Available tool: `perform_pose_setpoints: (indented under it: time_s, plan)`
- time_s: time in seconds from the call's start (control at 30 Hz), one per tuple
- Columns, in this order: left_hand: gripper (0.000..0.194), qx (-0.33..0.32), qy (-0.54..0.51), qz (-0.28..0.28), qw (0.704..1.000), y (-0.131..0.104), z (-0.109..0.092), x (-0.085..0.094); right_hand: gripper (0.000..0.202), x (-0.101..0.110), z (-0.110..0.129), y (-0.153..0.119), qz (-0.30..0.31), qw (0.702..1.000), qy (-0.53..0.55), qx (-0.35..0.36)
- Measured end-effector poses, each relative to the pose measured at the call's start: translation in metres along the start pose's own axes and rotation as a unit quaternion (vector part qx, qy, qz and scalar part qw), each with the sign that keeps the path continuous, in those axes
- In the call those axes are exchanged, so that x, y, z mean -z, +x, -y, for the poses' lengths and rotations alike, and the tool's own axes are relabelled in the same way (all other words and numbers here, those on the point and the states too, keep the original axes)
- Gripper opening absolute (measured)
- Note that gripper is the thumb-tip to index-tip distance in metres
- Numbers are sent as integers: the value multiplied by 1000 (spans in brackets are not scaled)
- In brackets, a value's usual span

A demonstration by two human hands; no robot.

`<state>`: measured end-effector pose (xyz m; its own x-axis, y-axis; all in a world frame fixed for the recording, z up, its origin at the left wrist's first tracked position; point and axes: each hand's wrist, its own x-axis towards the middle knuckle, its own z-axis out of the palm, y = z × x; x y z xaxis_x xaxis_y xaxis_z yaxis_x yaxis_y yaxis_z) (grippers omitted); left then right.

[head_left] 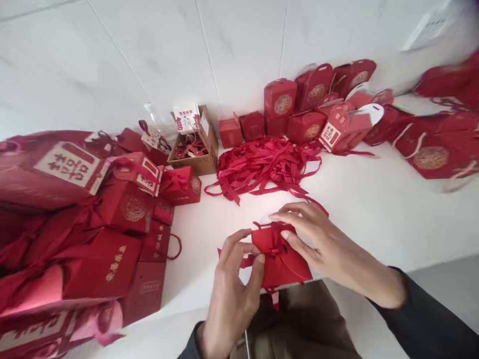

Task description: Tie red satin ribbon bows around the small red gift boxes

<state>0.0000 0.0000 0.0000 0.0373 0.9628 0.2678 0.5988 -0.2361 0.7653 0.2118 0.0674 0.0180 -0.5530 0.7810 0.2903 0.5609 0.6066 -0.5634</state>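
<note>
Near the front edge of the white table lies a small red gift box [288, 267] with a red ribbon [276, 239] tied in a bow on its top. My left hand [239, 279] is at the box's left side, thumb and fingers closed in a pinch at the ribbon; a loose ribbon end shows beside these fingers. My right hand [314, 234] grips the box from the right, its thumb on top next to the bow and its fingers over the far edge. The fingertips at that far edge are partly hidden.
A heap of loose red ribbons [265, 167] lies beyond the box. Left of it stands a cardboard box [204, 159] holding tags. Red gift boxes [123, 204] are piled at left; more red boxes [280, 104] line the wall. Red bags [430, 149] sit at right.
</note>
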Motion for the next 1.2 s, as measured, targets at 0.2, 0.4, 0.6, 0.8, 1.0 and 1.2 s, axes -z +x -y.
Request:
perform_pose_setpoints:
  time_s: [0.2, 0.4, 0.6, 0.8, 1.0, 1.2]
  plan:
    - [9, 4, 17, -19, 1000, -2, 2, -5, 11, 10, 4, -1, -43, 998, -25, 27]
    - [12, 70, -75, -8, 995, -8, -4, -8, 9, 11, 10, -20, -8, 999, 9, -39]
    - [25, 151, -177, -7, 972, -13, -6, -10, 9, 4, 11, -28, 5, 993, 61, -104]
    - [29, 169, -153, -26, 973, -14, -5, -9, 9, 12, 9, -37, 3, 988, 47, -144]
    - [23, 160, -122, -5, 980, -11, -3, -4, 9, 13, 6, -40, 6, 984, 63, -169]
    - [18, 112, -37, 63, 991, -8, 0, 16, 14, 18, 2, -49, 11, 979, 68, -193]
